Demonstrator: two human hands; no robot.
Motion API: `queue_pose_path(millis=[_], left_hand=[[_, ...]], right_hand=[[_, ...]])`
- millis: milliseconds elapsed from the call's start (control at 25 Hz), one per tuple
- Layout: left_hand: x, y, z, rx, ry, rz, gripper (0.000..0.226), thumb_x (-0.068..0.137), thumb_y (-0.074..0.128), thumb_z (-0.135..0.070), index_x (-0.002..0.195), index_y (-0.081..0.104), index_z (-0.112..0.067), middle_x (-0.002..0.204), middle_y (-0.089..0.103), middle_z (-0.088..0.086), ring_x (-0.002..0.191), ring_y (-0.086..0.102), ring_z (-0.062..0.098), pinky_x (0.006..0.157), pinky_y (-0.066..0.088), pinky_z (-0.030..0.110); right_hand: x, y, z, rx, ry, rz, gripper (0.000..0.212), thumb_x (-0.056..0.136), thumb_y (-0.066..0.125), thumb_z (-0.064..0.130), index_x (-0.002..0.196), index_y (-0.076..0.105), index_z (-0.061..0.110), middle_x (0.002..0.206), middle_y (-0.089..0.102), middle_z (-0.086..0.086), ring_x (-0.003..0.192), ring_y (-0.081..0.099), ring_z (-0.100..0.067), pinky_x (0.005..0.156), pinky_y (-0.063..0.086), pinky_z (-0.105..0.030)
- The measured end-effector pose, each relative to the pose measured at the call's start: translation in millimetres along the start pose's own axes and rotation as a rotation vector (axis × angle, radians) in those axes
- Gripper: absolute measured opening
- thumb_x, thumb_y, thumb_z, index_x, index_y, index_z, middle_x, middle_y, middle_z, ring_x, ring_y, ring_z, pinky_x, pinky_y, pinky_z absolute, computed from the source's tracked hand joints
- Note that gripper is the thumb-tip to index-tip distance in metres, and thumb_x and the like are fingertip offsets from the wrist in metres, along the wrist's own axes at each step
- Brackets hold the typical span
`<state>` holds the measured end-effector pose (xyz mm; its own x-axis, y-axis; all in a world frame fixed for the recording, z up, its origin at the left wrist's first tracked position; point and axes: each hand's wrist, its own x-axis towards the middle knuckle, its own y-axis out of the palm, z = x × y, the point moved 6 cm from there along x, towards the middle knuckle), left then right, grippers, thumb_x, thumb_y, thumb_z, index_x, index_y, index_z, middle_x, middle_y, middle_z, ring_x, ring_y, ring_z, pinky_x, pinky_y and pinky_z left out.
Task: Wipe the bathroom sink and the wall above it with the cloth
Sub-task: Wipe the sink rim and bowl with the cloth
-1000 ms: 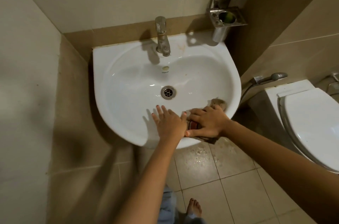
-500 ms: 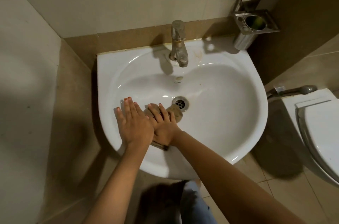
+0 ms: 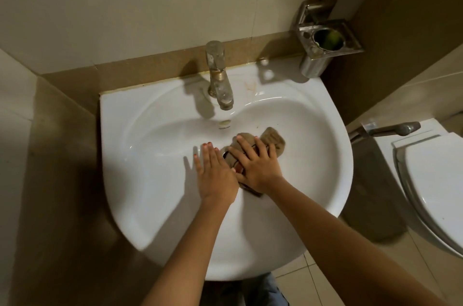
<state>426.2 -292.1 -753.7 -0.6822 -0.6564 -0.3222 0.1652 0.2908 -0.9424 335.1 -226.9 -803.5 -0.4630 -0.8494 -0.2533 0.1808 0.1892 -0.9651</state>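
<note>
A white sink (image 3: 313, 155) fills the middle of the head view, mounted against a beige tiled wall (image 3: 150, 5). A brownish cloth (image 3: 271, 140) lies in the bottom of the basin, over the drain, which it hides. My right hand (image 3: 255, 165) presses flat on the cloth with straight, spread fingers. My left hand (image 3: 215, 175) lies flat on the bare basin just left of the cloth, fingers straight, its edge touching my right hand.
A metal tap (image 3: 219, 75) stands at the sink's back rim. A steel cup holder (image 3: 323, 40) hangs on the wall at the back right. A toilet (image 3: 433, 180) and a spray hose handle (image 3: 390, 129) are to the right.
Both hands and the cloth slid from the sink's front rim to the left of the basin, then right over the drain. The camera came closer.
</note>
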Motion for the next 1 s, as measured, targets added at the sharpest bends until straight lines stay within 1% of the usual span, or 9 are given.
queue_pose_path(millis=[120,280,360,440,560,680,760,880,1000], left_hand=[[-1,-1,-18,-0.054,0.059,0.029,0.068,0.098,0.030,-0.036,0.146,0.000,0.001,0.157,-0.006,0.018,0.144,-0.013,0.031,0.113,-0.014,0.046],[-9,-4,-35,-0.133,0.095,0.083,0.069,0.098,0.029,-0.038,0.147,-0.001,0.000,0.157,-0.006,0.017,0.145,-0.011,0.031,0.115,-0.010,0.044],[-13,-6,-42,-0.171,0.103,0.102,0.069,0.098,0.029,-0.039,0.147,-0.001,-0.001,0.158,-0.005,0.016,0.145,-0.011,0.030,0.116,-0.008,0.044],[-16,-9,-49,-0.191,0.110,0.117,0.069,0.098,0.028,-0.040,0.147,-0.001,0.000,0.158,-0.005,0.016,0.145,-0.010,0.030,0.116,-0.007,0.043],[-19,-12,-65,-0.229,0.152,0.144,0.068,0.099,0.026,-0.040,0.147,0.000,-0.001,0.158,-0.007,0.015,0.145,-0.011,0.028,0.116,-0.005,0.044],[-19,-17,-82,-0.271,0.198,0.154,0.066,0.099,0.026,-0.039,0.147,0.001,-0.001,0.158,-0.008,0.014,0.145,-0.013,0.028,0.116,-0.003,0.046],[-15,-21,-88,-0.279,0.200,0.143,0.066,0.099,0.026,-0.039,0.147,0.002,-0.001,0.158,-0.007,0.014,0.145,-0.012,0.028,0.116,-0.003,0.045],[-9,-27,-91,-0.279,0.192,0.133,0.065,0.099,0.026,-0.038,0.147,0.003,-0.001,0.158,-0.007,0.015,0.145,-0.011,0.028,0.116,-0.004,0.045],[-8,-31,-93,-0.323,0.170,0.134,0.065,0.099,0.027,-0.037,0.147,0.003,0.000,0.158,-0.006,0.015,0.145,-0.010,0.027,0.116,-0.004,0.045]], right_hand=[[-19,-12,-33,-0.075,0.161,0.063,0.078,0.083,0.024,0.076,0.148,0.014,0.036,0.159,-0.004,0.003,0.143,0.003,-0.039,0.110,0.004,-0.059],[-62,-22,-29,-0.087,0.200,0.269,0.088,0.077,0.023,0.082,0.149,0.008,0.034,0.159,-0.011,0.000,0.142,-0.004,-0.041,0.109,0.001,-0.061],[-91,-29,-16,-0.058,0.189,0.339,0.091,0.074,0.023,0.086,0.148,0.015,0.034,0.159,-0.004,-0.002,0.141,0.002,-0.041,0.108,0.003,-0.061],[-116,-37,-1,-0.036,0.150,0.366,0.088,0.073,0.023,0.086,0.144,0.025,0.034,0.157,0.011,-0.003,0.137,0.013,-0.041,0.107,0.007,-0.060],[-140,-47,8,-0.048,0.099,0.340,0.077,0.077,0.025,0.082,0.138,0.035,0.035,0.150,0.029,-0.003,0.131,0.025,-0.039,0.106,0.013,-0.059],[-136,-58,-22,-0.112,0.120,0.267,0.073,0.077,0.030,0.079,0.135,0.039,0.036,0.148,0.032,0.000,0.131,0.026,-0.037,0.106,0.011,-0.058],[-113,-70,-62,-0.231,0.150,0.193,0.069,0.079,0.035,0.075,0.137,0.038,0.038,0.153,0.024,0.002,0.136,0.016,-0.039,0.108,0.007,-0.061],[-71,-86,-110,-0.395,0.181,0.132,0.064,0.087,0.038,0.066,0.144,0.025,0.039,0.159,0.001,0.002,0.141,-0.003,-0.042,0.109,0.007,-0.064],[-62,-90,-114,-0.393,0.287,0.022,0.062,0.090,0.041,0.058,0.145,0.023,0.038,0.159,-0.005,0.000,0.141,0.001,-0.045,0.107,0.015,-0.063]])
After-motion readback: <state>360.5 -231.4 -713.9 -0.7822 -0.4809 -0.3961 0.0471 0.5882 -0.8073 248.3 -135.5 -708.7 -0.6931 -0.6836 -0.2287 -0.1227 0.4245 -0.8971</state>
